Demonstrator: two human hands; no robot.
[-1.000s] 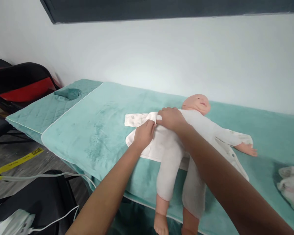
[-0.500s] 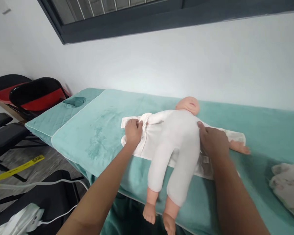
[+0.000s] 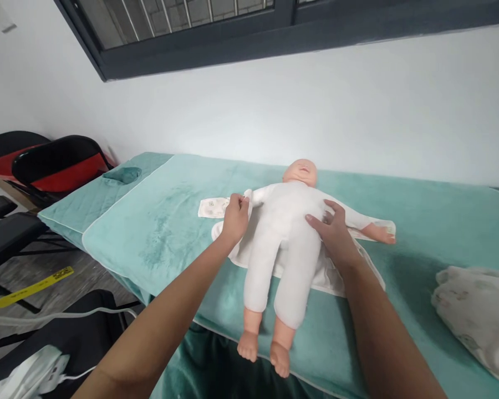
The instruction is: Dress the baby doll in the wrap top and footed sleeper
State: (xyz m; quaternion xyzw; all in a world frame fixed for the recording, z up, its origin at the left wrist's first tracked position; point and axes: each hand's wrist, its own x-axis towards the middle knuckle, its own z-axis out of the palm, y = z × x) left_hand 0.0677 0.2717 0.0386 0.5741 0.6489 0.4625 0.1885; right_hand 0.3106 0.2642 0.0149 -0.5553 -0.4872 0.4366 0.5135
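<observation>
A doll (image 3: 289, 213) lies face up on a teal bed cover (image 3: 149, 221), over a spread white garment (image 3: 328, 280). The left hand (image 3: 236, 219) pinches the garment near the patterned sleeve (image 3: 211, 208). The right hand (image 3: 331, 228), thumb and fingers parted, is positioned against the torso's opposite side. A patterned cloth bundle (image 3: 478, 316) lies apart, toward the right.

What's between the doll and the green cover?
A white garment. The head view shows it under the doll, on the green cover, sticking out on both sides.
</observation>
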